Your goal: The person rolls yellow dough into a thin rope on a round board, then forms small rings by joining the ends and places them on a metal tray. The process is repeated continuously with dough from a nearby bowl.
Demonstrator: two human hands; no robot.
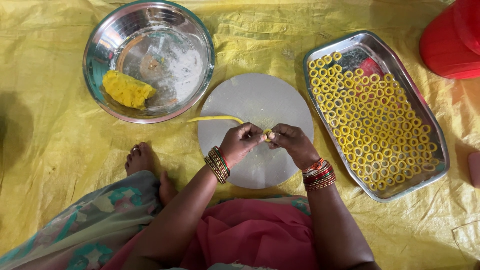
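Note:
My left hand (241,142) and my right hand (291,142) meet over a round grey board (260,100), fingertips pinched together on a small yellow dough ring (268,134). A thin yellow dough rope (215,119) trails left from my left hand across the board's edge. To the right, a rectangular steel tray (440,135) holds several rows of finished yellow dough rings (372,120). At the upper left a round steel bowl (150,30) contains a lump of yellow dough (126,89).
Everything rests on a yellow plastic sheet (50,125). My bare foot (139,158) lies to the left of the board. A red plastic container (452,40) stands at the top right corner. A pink object (474,169) pokes in at the right edge.

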